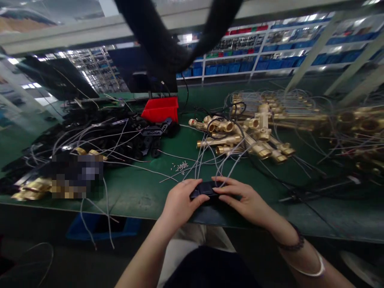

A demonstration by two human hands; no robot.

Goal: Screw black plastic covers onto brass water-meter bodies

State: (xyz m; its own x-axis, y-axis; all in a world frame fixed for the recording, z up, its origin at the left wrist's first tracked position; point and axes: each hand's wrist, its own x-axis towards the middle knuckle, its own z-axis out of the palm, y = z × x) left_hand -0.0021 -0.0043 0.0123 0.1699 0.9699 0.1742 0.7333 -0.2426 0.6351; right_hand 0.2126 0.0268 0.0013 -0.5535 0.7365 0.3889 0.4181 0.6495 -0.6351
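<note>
Presently, the left hand [181, 198] and right hand [244, 199] pinch opposite ends of a black housing [206, 188] between fingers, at the near edge of the worktop [135, 194]

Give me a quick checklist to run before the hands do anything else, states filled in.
1. Left hand on the black part: ok, thumb and fingers at its left end.
2. Right hand on the same part: ok, thumb and fingers at its right end.
3. Grey cables away from the fingers: not ok, some run close by the right hand's fingertips.
4. Small loose pieces uncovered: ok, in a scatter on the green bench beyond the left hand.
5. Brass fittings apart from the hands: ok, the heap lies beyond them.
6. Underside of the part: cannot tell, hidden from this view.
</note>
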